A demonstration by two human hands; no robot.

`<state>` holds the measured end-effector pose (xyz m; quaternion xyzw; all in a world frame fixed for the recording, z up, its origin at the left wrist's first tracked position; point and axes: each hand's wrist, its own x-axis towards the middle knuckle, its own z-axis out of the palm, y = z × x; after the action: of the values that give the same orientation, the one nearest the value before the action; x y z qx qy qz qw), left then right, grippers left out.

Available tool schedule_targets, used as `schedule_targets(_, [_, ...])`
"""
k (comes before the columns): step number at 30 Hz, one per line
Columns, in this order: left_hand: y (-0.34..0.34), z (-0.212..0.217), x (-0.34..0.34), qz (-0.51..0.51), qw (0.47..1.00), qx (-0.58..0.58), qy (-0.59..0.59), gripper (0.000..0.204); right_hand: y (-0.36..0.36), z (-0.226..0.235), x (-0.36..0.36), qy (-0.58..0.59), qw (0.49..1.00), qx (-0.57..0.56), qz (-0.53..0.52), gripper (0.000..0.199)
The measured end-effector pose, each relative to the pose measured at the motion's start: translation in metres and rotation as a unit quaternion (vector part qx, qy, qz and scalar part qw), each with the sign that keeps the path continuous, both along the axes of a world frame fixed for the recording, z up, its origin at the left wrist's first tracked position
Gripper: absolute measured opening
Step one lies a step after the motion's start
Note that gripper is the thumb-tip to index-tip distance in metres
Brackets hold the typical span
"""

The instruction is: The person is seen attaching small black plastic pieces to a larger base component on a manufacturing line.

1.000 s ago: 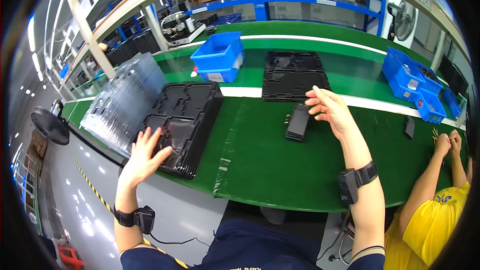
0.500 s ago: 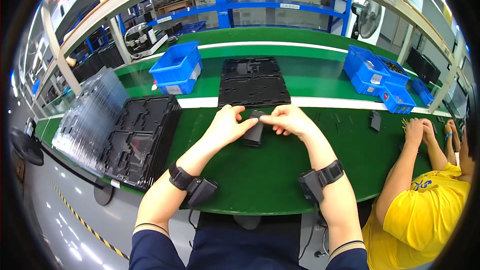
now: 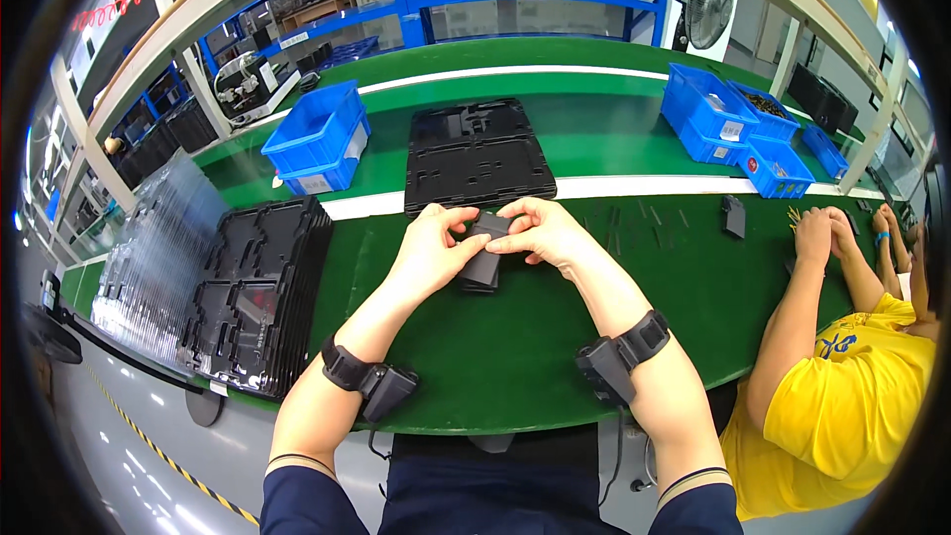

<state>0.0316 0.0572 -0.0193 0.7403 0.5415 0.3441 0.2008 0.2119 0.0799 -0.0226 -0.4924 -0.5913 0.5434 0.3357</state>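
Note:
Both hands meet over a small black rectangular case (image 3: pixel 488 226) in front of the black tray. My left hand (image 3: pixel 433 248) grips its left side, thumb across the near part. From the other side, my right hand (image 3: pixel 546 235) pinches the same case, thumb and fingers bent around it. Just below the fingers, another dark block (image 3: pixel 480 273) rests on the green table; where the two pieces meet is partly covered by my hands. A black molded tray (image 3: pixel 477 178) lies right beyond my fingertips.
Stacked black trays (image 3: pixel 248 297) and clear trays (image 3: pixel 154 258) stand at left. Blue bins (image 3: pixel 317 139) sit at back left, more blue bins (image 3: pixel 708 114) at back right. Thin dark strips (image 3: pixel 614 228) and a black piece (image 3: pixel 733 217) lie rightward. A co-worker in yellow (image 3: pixel 842 396) works at right.
My right fingers have closed in around the case, where before only the fingertips reached its edge. The case now appears lifted and tilted between both hands. The whole view has shifted slightly.

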Motion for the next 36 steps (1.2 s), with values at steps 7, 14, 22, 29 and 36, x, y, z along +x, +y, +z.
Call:
schedule_targets(7, [0.002,0.002,-0.011,-0.004,0.998,-0.023,-0.052,0.033,-0.009,0.005,-0.01,0.122,0.992,-0.008,-0.014,0.034])
schedule_targets(14, [-0.032,0.026,-0.01,-0.15,0.932,-0.125,-0.306,0.025,-0.036,0.033,-0.006,0.212,0.977,0.01,0.012,0.032])
schedule_targets(22, [-0.055,0.032,-0.021,-0.152,0.939,-0.12,-0.285,0.023,-0.049,0.056,0.007,0.131,0.988,0.016,0.074,0.024])
schedule_targets(29, [-0.057,0.03,-0.02,-0.144,0.933,-0.122,-0.306,0.023,-0.045,0.048,0.005,0.142,0.983,0.079,0.081,0.019])
schedule_targets(36, [-0.057,0.025,-0.021,-0.147,0.946,-0.096,-0.274,0.025,-0.044,0.036,0.004,0.2,0.972,0.09,0.085,0.018])
